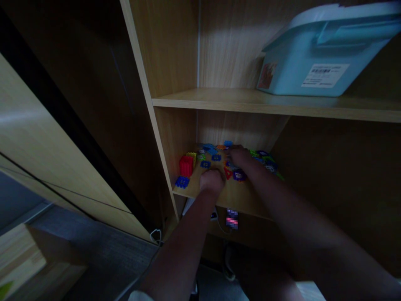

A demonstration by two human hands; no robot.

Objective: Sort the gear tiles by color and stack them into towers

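Note:
My left hand [212, 180] rests curled on a wooden shelf [238, 197], its fingers hidden from this angle, among scattered plastic interlocking toy pieces [216, 157]. My right hand [241, 158] lies further in and to the right, over the same pile, touching pieces at its far edge. A red stacked block [186, 165] and a blue waffle-shaped piece [182, 182] sit to the left of my left hand. A purple piece [239, 175] lies just below my right hand. I cannot tell whether either hand holds anything.
A pale blue plastic box [319, 58] with a barcode label stands on the shelf above [250, 101]. Wooden side panels enclose the shelf. Below its front edge are a small device with a blurred screen [232, 218] and a white cable [156, 236].

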